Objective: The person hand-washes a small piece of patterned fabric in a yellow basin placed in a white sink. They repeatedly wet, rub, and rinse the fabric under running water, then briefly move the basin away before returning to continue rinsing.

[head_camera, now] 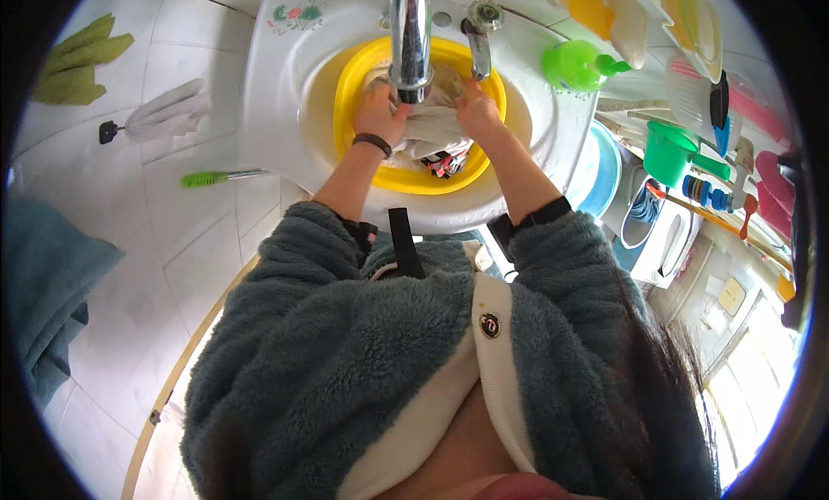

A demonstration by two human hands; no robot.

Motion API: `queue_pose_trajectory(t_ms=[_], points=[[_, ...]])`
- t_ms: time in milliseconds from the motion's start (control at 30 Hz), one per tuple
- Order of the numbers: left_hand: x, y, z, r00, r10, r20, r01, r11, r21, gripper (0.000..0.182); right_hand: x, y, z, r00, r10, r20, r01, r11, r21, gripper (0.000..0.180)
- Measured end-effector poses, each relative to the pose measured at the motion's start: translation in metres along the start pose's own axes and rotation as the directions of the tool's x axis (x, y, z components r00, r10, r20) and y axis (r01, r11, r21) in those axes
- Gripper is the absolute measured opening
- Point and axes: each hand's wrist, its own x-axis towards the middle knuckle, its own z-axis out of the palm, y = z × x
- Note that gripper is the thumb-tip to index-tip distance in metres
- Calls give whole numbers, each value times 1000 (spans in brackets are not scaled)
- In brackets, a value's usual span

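A yellow plastic basin [414,184] sits in the white washbasin [278,92], under a chrome faucet [410,34]. Inside lies a wet, bunched whitish cloth [434,127] with a black, red and white patterned part [447,163] towards me. My left hand [381,116], with a dark band at the wrist, grips the cloth on the left; its fingertips are partly hidden beside the faucet spout. On the right, my right hand [479,110] pinches another part of the same cloth, just below a metal tap lever [480,50]. Some suds show around the cloth.
A green pump bottle [575,66] stands on the washbasin's right corner. Farther right are a light blue basin [599,170] and a green dipper [670,153]. On the left tiled wall hang a green cloth [81,63], a whitish cloth [170,111] and a green-handled brush [206,179].
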Motion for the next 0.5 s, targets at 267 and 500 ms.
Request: queue_pose_trajectory(t_ms=[267, 500], points=[[13, -30, 56, 999, 38, 19, -42, 963, 267, 19, 37, -8, 37, 999, -36, 23, 36, 999, 38, 28], [55, -26, 15, 913, 174, 368, -222, 971, 92, 16, -41, -22, -38, 984, -178, 5, 178, 977, -120, 20]])
